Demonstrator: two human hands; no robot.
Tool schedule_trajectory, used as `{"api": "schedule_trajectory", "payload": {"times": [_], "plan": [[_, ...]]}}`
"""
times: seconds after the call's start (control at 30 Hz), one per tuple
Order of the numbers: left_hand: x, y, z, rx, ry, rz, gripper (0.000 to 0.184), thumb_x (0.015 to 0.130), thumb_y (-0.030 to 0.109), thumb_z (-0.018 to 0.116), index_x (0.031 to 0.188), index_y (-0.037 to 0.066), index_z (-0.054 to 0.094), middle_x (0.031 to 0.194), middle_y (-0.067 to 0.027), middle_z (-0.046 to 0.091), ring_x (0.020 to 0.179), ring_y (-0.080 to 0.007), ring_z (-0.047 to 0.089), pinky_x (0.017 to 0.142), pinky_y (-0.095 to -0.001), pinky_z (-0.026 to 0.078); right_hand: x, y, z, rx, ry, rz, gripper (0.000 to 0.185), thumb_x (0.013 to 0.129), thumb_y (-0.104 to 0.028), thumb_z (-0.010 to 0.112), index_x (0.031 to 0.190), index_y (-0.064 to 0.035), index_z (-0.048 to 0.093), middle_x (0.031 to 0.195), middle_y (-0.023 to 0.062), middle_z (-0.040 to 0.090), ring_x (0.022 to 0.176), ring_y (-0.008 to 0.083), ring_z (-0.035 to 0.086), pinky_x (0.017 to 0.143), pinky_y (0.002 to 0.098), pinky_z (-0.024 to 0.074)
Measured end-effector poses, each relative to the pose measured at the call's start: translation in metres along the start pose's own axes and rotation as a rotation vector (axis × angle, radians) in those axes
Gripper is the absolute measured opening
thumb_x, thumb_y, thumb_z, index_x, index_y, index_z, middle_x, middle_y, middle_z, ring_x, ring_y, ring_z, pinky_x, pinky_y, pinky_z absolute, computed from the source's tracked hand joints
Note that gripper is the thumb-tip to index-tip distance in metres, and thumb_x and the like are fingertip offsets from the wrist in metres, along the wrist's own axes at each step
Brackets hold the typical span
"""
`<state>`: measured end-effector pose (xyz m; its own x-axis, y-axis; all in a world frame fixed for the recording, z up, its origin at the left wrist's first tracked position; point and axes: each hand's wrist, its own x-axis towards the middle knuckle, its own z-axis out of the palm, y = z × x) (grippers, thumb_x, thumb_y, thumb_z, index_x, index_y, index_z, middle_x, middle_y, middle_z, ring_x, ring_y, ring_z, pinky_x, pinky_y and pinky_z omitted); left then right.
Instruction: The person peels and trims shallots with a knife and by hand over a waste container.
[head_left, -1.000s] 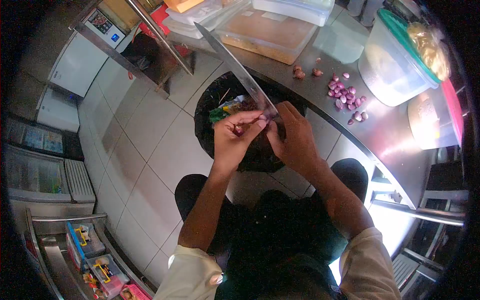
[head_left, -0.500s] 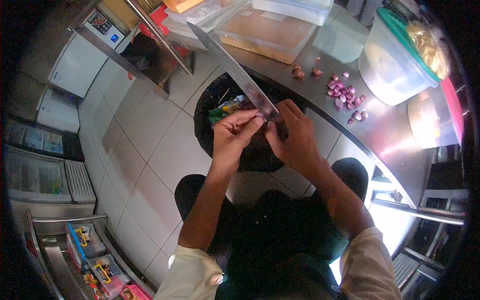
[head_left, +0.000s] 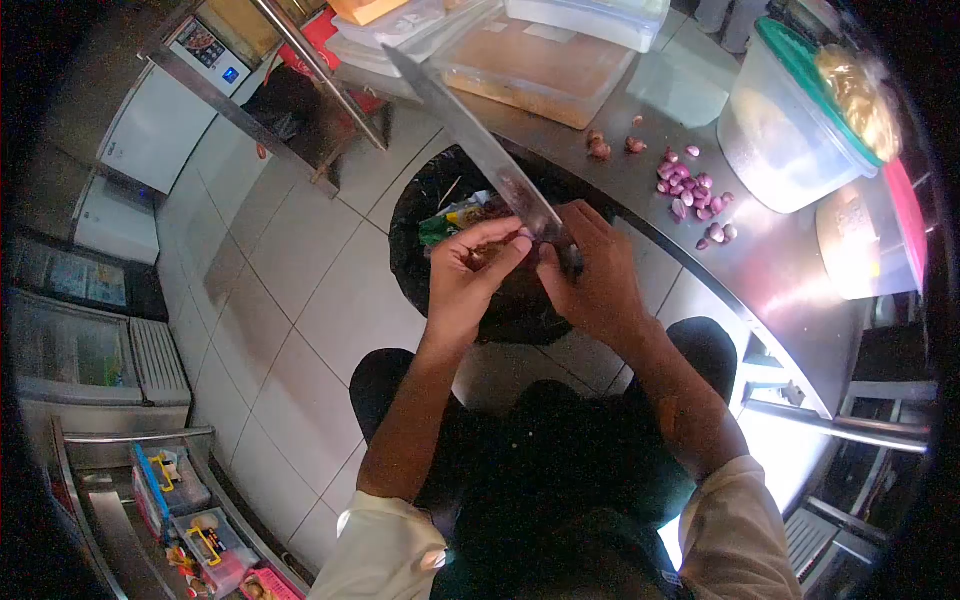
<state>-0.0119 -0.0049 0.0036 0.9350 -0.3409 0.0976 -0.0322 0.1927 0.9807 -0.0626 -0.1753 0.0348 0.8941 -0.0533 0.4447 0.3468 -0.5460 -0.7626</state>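
Observation:
My right hand [head_left: 598,268] is closed around the handle end of a large knife [head_left: 478,146], whose blade slants up and to the left. Between the thumb and fingers of my left hand [head_left: 470,272] is a small purple shallot [head_left: 526,233], mostly covered by the fingertips, right beside the blade. Both hands are close together over a bin lined with a black bag [head_left: 412,262], which holds scraps and a green wrapper [head_left: 436,230]. On the metal counter to the right lie several peeled shallots [head_left: 690,185] and a few brown unpeeled ones [head_left: 598,147].
The counter edge [head_left: 700,268] curves close by my right forearm. On it stand a flat lidded container [head_left: 540,70] and a tub with a green lid [head_left: 770,130]. A shelf with plastic boxes [head_left: 205,535] is at lower left, beside the tiled floor [head_left: 290,370].
The knife and my right hand have shifted very slightly right and down. My left hand still pinches the shallot beside the blade.

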Motion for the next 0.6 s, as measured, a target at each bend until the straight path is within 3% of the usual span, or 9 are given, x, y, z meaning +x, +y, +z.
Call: {"api": "schedule_trajectory", "payload": {"times": [0.07,0.2,0.27,0.37,0.5,0.57,0.6], "plan": [[-0.002,0.011,0.001,0.037,0.034,-0.053,0.024,0.091,0.001,0.075,0.115,-0.003,0.073,0.103,-0.0051,0.075,0.084,-0.0057,0.065,0.074,-0.0188,0.051,-0.002,0.003,0.003,0.02,0.013,-0.058,0.029,0.086,-0.005,0.065,0.113,0.001,0.059,0.103,0.0233,0.061,0.095,0.047,0.063,0.08,0.0499,0.0537],[0.002,0.0,-0.002,0.108,0.013,0.059,0.022,0.092,0.0,0.074,0.114,-0.003,0.073,0.101,-0.0046,0.075,0.083,-0.0041,0.064,0.071,-0.018,0.05,-0.002,0.004,0.003,-0.015,-0.024,-0.009,0.029,0.086,-0.005,0.065,0.114,0.0013,0.059,0.101,0.0232,0.061,0.095,0.0472,0.062,0.079,0.0506,0.0534],[0.001,0.002,-0.003,0.126,-0.011,0.017,0.023,0.092,0.001,0.074,0.115,-0.003,0.072,0.108,-0.0088,0.075,0.094,-0.0122,0.07,0.086,-0.0249,0.055,-0.003,0.007,0.006,-0.054,0.002,-0.025,0.026,0.087,-0.005,0.064,0.111,0.0013,0.058,0.099,0.023,0.06,0.093,0.0476,0.062,0.078,0.0511,0.053],[0.001,0.001,0.0,0.1,-0.045,0.039,0.025,0.092,0.001,0.073,0.117,-0.004,0.072,0.109,-0.0097,0.075,0.097,-0.0138,0.07,0.089,-0.0263,0.055,-0.001,0.005,0.005,-0.062,0.018,0.002,0.021,0.087,-0.005,0.064,0.105,0.0012,0.057,0.096,0.0229,0.059,0.091,0.0482,0.061,0.077,0.0521,0.052],[0.003,-0.001,0.0,0.055,-0.026,0.085,0.026,0.094,0.004,0.072,0.119,-0.002,0.072,0.107,-0.0077,0.076,0.087,-0.0088,0.068,0.076,-0.0224,0.054,-0.002,0.01,0.006,-0.012,0.071,0.003,0.02,0.086,-0.004,0.066,0.101,0.0036,0.055,0.09,0.0212,0.058,0.081,0.0425,0.064,0.068,0.045,0.0496],[0.001,0.007,0.003,0.042,-0.011,0.006,0.026,0.096,0.008,0.071,0.121,0.001,0.071,0.105,-0.0044,0.076,0.072,-0.0023,0.059,0.059,-0.0181,0.043,-0.002,0.009,0.004,-0.021,0.084,-0.037,0.02,0.086,-0.003,0.066,0.101,0.0038,0.055,0.091,0.0215,0.058,0.079,0.0418,0.063,0.068,0.0431,0.0495],[0.001,0.004,0.003,0.041,-0.012,0.006,0.026,0.096,0.008,0.071,0.121,0.001,0.071,0.105,-0.0044,0.076,0.072,-0.0023,0.059,0.059,-0.0181,0.043,-0.001,0.006,0.003,-0.023,0.084,-0.037,0.02,0.086,-0.003,0.066,0.101,0.0038,0.055,0.091,0.0215,0.058,0.079,0.0418,0.063,0.068,0.0431,0.0495]]}}
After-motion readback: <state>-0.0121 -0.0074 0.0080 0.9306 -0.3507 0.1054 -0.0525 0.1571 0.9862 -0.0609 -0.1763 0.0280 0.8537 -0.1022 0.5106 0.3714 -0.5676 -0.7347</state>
